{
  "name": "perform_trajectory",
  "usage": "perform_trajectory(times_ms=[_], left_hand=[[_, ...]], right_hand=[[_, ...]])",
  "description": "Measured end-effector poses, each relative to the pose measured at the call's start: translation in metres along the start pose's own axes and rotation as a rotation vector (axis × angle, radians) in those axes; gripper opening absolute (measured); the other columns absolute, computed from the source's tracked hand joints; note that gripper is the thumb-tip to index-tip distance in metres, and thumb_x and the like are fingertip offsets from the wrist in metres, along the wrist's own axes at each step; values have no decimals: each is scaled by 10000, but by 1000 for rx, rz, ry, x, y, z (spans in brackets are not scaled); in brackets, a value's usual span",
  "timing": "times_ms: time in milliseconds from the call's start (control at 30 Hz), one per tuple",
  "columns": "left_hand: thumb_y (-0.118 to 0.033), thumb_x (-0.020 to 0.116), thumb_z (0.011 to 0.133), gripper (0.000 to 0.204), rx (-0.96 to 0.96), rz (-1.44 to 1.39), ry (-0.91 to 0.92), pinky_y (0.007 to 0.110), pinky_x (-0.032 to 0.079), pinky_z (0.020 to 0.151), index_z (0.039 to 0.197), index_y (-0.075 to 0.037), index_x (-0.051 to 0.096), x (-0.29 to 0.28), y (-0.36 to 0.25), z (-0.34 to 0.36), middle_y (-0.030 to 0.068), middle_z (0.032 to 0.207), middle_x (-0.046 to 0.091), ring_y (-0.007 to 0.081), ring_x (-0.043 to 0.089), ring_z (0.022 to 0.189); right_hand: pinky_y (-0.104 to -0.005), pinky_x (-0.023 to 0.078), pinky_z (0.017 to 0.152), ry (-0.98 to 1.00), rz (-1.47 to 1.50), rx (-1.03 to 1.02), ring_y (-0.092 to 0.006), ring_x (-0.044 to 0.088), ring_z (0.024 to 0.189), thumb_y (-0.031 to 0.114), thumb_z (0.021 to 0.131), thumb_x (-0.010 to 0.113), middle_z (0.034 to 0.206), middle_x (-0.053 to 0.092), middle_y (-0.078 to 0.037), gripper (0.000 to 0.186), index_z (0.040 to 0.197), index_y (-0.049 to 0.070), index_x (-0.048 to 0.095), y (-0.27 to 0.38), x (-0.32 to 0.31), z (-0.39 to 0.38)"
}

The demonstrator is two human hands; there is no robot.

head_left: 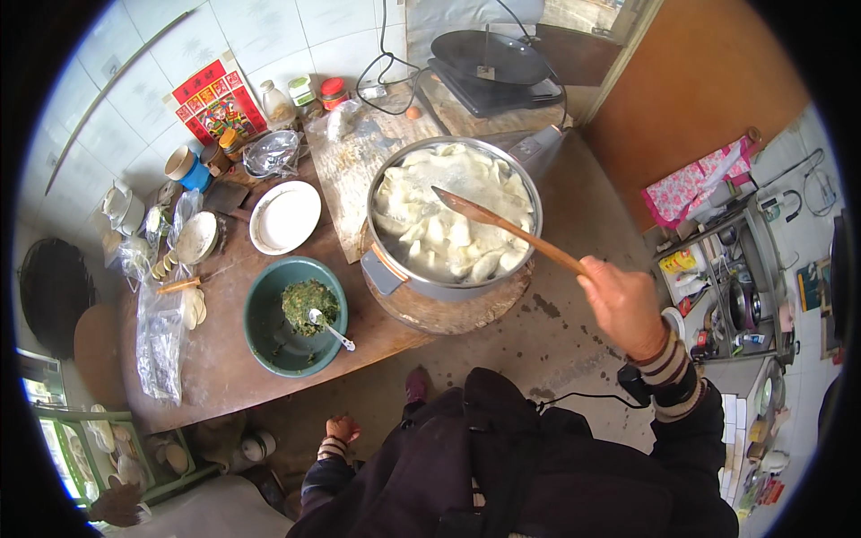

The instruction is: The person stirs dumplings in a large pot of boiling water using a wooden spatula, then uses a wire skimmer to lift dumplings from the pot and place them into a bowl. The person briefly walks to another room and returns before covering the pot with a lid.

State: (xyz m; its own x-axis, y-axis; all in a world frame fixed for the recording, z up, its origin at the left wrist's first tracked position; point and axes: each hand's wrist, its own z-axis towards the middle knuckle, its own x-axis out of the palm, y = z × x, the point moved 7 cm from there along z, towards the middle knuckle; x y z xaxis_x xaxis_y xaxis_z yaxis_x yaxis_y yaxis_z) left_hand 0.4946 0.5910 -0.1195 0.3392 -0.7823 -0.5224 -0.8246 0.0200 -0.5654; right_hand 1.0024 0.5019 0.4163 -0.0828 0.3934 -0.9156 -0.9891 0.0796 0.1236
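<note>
My right hand (614, 300) grips a long wooden spatula (507, 229), its blade lying over pale dumplings (421, 184) in a wide steel pot (393, 273) of frothy, steaming liquid. The pot stands on a round wooden board (448, 312) at the table's edge. My left hand (343, 428) hangs low beside the table, loosely curled with fingers slightly apart and nothing visible in it. Left of the pot are a teal bowl (269, 336) with chopped green filling (305, 300) and a spoon (334, 330), and a white bowl (285, 217).
The wooden table (215, 394) also carries wrappers (193, 308), a rolling pin (178, 285), plastic bags (161, 354), jars (278, 103) and a dark flat appliance (491, 76). At right are an orange door (700, 81) and cluttered shelves (735, 296); lower left, a green rack (72, 421).
</note>
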Motion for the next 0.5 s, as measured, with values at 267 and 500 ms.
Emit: perform_trajectory(times_ms=[267, 500], left_hand=[[-168, 488, 877, 199, -561, -1085, 18, 362, 485, 454, 892, 3, 589, 16, 9, 2, 144, 698, 613, 259, 599, 572], [-157, 489, 872, 184, -232, -683, -33, 352, 484, 434, 857, 3, 580, 7, -12, 4, 135, 674, 608, 251, 587, 526]], right_hand=[[-339, 462, 607, 208, 300, 152, -323, 579, 672, 47, 821, 622, 785, 606, -176, 151, 949, -32, 608, -44, -57, 4], [-335, 420, 553, 431, 293, 37, -306, 538, 614, 96, 837, 597, 695, 561, -151, 128, 906, -11, 604, -55, -57, 28]])
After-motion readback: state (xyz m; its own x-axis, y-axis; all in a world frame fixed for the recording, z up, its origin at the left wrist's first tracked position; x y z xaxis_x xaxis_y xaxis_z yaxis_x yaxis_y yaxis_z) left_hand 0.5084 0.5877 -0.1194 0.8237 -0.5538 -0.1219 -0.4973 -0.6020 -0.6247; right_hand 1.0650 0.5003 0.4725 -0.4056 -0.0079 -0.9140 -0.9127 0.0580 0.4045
